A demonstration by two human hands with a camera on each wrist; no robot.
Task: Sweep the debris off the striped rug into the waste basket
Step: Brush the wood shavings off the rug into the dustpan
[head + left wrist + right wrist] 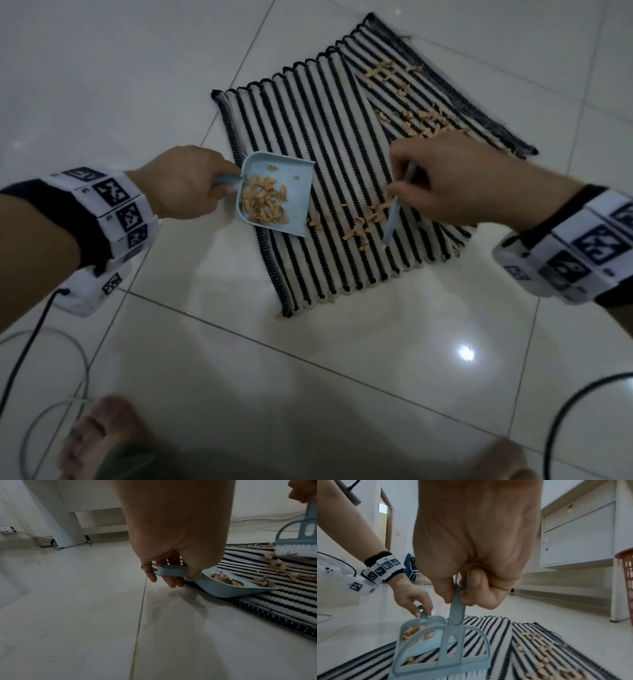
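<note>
A black-and-white striped rug (329, 144) lies on the tiled floor. My left hand (185, 185) grips the handle of a light blue dustpan (274, 195), whose front lip rests on the rug's left part (257, 588); tan debris (262, 202) is piled inside it. My right hand (442, 178) holds the handle of a small blue brush (397, 209), bristles down on the rug (447, 654) just right of the pan. Loose debris (363, 219) lies between brush and pan. More debris (418, 120) is scattered on the rug's far right part. A red waste basket (627, 580) stands at the right.
White cabinets (576, 534) stand beyond the rug near the basket. A white furniture leg and a power strip (6, 529) with cables are on the floor at the left. Cables (44, 342) trail by my bare feet (102, 442).
</note>
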